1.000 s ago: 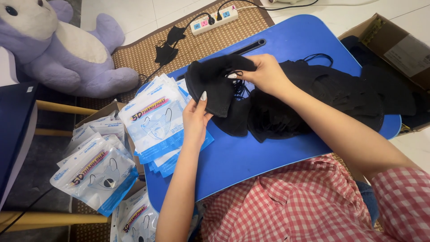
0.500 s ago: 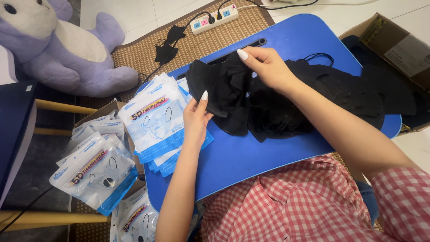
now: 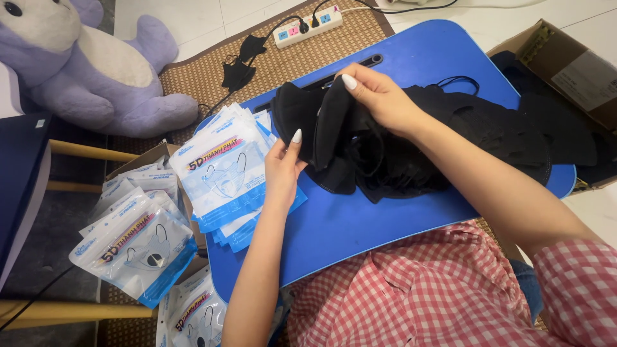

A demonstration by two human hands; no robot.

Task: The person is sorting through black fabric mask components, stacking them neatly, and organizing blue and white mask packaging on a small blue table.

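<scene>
Black masks [image 3: 385, 160] lie heaped on the blue surface [image 3: 360, 225]. Right hand [image 3: 379, 96] pinches one mask by its top edge; left hand [image 3: 283, 170] closes on its lower edge. Empty pouches [image 3: 225, 170] wait beside the left hand; filled packs [image 3: 138, 247] sit in a box below, so most masks look unpacked
</scene>
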